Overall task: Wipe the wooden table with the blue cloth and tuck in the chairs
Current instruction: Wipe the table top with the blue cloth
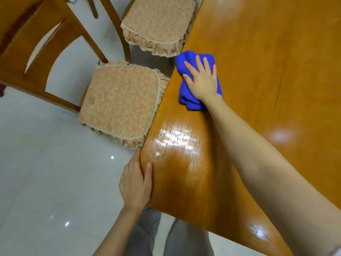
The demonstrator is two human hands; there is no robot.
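A glossy wooden table (267, 74) fills the right side of the view. The bunched blue cloth (186, 97) lies near its left edge, and my right hand (202, 78) presses flat on it with straight fingers. My left hand (135, 183) holds the table's near left edge, thumb on top and fingers hidden under the rim. A wooden chair with a patterned cushion (120, 104) stands left of the table, its seat just reaching the edge. A second cushioned chair (156, 24) stands further back, partly under the table.
Shiny pale floor tiles (46, 172) spread to the left. The near chair's tall wooden back (36, 43) rises at the top left. My grey trouser legs (166, 237) show below the table's near edge. A wet streak shines on the table by my left hand.
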